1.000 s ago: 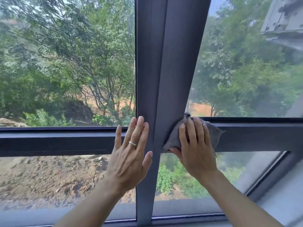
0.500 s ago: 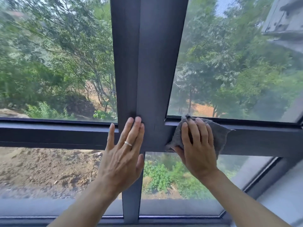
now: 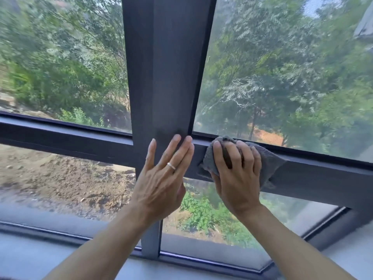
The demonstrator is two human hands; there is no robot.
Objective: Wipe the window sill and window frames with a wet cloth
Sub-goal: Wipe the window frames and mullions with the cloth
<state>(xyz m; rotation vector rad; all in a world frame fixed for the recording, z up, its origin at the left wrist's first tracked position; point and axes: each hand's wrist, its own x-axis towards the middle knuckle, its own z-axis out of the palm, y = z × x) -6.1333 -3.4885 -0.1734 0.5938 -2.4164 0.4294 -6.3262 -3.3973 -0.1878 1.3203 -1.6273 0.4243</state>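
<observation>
While left hand (image 3: 161, 178) rests flat, fingers straight, on vertical frame bar (image 3: 167, 77), right hand (image 3: 236, 174) presses grey cloth (image 3: 270, 164) against horizontal bar (image 3: 323, 176), fingers spread.

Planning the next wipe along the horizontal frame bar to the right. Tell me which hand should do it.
Right. The right hand already presses the grey cloth flat on the horizontal bar, with unwiped bar stretching rightward. The left hand rests bare on the vertical post.

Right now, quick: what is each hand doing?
Left hand: open, fingers straight, flat against the vertical frame bar.
Right hand: fingers pressing the grey cloth onto the horizontal frame bar.
</observation>
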